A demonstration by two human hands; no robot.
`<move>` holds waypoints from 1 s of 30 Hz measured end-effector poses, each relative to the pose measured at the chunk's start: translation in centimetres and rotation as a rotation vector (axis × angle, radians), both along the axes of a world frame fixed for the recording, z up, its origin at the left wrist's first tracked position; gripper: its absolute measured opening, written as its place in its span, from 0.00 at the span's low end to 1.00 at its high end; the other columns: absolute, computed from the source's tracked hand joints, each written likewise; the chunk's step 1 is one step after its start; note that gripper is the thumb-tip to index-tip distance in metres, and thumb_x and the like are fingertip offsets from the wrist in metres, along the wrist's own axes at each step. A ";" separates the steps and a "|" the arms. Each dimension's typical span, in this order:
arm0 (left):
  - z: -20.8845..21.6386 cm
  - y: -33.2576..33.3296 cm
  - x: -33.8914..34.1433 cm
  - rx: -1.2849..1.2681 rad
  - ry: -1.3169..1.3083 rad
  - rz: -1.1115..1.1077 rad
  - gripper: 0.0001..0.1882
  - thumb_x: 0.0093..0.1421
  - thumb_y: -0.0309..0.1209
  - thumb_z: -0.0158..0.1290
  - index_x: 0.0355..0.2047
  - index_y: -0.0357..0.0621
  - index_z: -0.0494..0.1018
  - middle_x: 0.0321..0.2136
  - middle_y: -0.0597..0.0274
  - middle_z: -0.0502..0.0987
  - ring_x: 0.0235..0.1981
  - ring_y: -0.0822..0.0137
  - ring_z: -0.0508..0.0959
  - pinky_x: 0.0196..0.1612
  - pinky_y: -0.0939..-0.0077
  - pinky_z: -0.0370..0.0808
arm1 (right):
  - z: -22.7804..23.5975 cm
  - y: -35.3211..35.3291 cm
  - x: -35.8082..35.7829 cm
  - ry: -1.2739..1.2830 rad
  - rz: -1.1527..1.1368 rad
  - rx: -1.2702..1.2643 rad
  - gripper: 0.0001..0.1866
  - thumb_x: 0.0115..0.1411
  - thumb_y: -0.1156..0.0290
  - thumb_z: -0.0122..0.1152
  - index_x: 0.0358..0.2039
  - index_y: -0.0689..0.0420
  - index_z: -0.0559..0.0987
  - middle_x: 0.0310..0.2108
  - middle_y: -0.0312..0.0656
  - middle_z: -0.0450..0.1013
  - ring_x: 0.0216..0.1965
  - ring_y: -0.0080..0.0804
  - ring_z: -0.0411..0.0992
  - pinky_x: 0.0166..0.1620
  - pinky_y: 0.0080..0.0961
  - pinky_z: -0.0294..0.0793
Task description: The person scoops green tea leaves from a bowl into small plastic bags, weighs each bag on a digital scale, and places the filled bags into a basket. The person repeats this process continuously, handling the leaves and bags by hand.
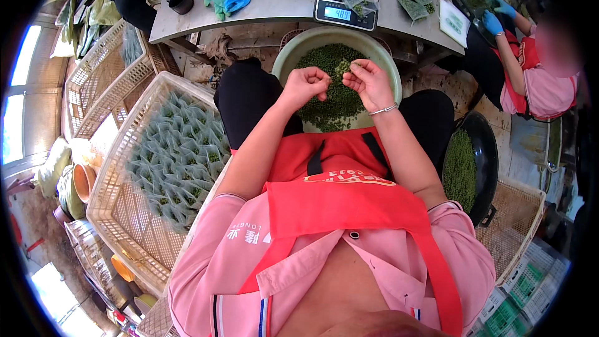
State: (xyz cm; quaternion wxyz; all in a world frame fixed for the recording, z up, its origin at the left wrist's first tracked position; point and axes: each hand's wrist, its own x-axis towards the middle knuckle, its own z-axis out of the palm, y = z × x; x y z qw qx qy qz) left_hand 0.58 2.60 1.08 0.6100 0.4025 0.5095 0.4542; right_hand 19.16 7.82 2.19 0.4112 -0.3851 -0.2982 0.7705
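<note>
My right hand [370,85] is closed in a pinch, with a small cluster of green berries [342,68] at its fingertips. Just left of it, my left hand [306,88] is also closed, thumb against the fingers. Anything between those fingers is too small or hidden to make out. Both hands hover over a wide pale green basin [282,62], which sits between my knees. Loose small green berries [329,105], like green peppercorns, lie heaped inside it.
On my left, a cream plastic crate [112,206] holds many clear bags [178,156] with green contents. A black pan [486,150] of green berries stands right. Ahead, a metal table [274,0] bears a digital scale [345,12]. A blue-gloved co-worker [530,75] works at right.
</note>
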 end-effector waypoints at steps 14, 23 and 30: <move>-1.2 0.7 0.5 0.131 0.474 0.038 0.08 0.48 0.34 0.58 0.22 0.43 0.74 0.14 0.67 0.75 0.16 0.75 0.75 0.23 0.79 0.71 | 0.5 0.4 -1.2 -0.077 -0.210 0.146 0.05 0.57 0.77 0.56 0.35 0.62 0.72 0.29 0.42 0.72 0.29 0.32 0.75 0.34 0.28 0.79; -0.1 0.1 0.5 0.152 0.622 -0.015 0.08 0.53 0.32 0.55 0.25 0.40 0.73 0.14 0.66 0.76 0.17 0.78 0.74 0.24 0.82 0.69 | 3.5 6.0 -0.8 0.023 -0.528 0.353 0.07 0.55 0.85 0.55 0.33 0.65 0.69 0.32 0.47 0.72 0.32 0.36 0.76 0.37 0.27 0.80; -1.1 -0.4 0.7 0.168 0.641 -0.084 0.08 0.55 0.32 0.53 0.26 0.39 0.72 0.16 0.65 0.76 0.19 0.79 0.75 0.26 0.83 0.71 | 1.5 9.8 -7.6 -0.171 -0.586 0.504 0.20 0.53 0.86 0.52 0.48 0.71 0.67 0.46 0.47 0.69 0.43 0.31 0.71 0.48 0.22 0.70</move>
